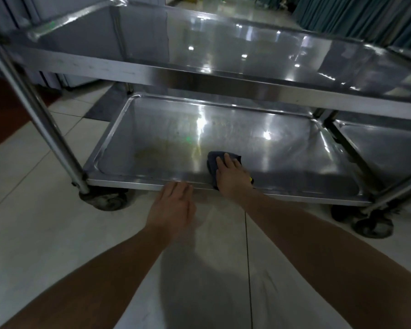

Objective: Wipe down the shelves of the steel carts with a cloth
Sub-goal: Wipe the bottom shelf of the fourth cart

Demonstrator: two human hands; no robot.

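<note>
Low in the middle of the frame, right hand flat on a dark cloth, fingers straight and slightly spread, pressing the cloth onto the lower shelf of the steel cart just inside its near rim. Cloth bunched under the palm, dark edge showing past the fingertips and trailing over the rim beside the wrist; a small spot of yellow showing at the right edge of the hand. Left hand just to the left, held open with fingers together and relaxed, fingertips at the shelf's near edge, holding nothing. A brownish smear on the shelf surface left of the cloth, well apart from it. Upper shelf across the top of the frame, shiny with light reflections. Caster wheel at the lower left corner of the cart, another at the lower right. Pale tiled floor underneath, both bare forearms reaching in from the bottom.
</note>
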